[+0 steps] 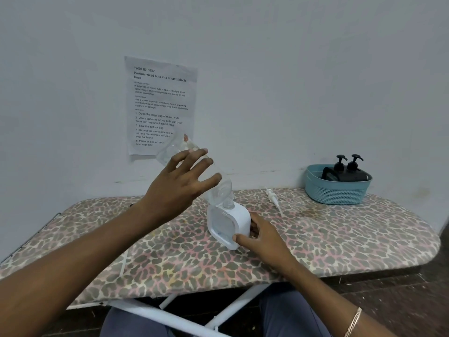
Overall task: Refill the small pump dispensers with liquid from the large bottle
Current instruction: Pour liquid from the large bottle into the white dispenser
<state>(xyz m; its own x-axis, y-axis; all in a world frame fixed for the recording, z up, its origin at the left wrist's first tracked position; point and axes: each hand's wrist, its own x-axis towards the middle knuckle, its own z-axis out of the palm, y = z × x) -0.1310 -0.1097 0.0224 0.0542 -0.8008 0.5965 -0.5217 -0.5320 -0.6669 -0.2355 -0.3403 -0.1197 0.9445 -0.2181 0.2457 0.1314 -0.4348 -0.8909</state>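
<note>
Both grips closed — left hand [179,183] tilting near-invisible clear bottle [194,164], right hand [262,235] steadying white dispenser [229,221] — liquid unclear.

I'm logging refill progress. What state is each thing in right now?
Large clear plastic bottle: tipped mouth-down into the dispenser, held by left hand.
Small white dispenser: upright, pump off, steadied by right hand.
White pump head: lying loose on the board.
Two black pump bottles: capped, standing in the teal basket.
</note>
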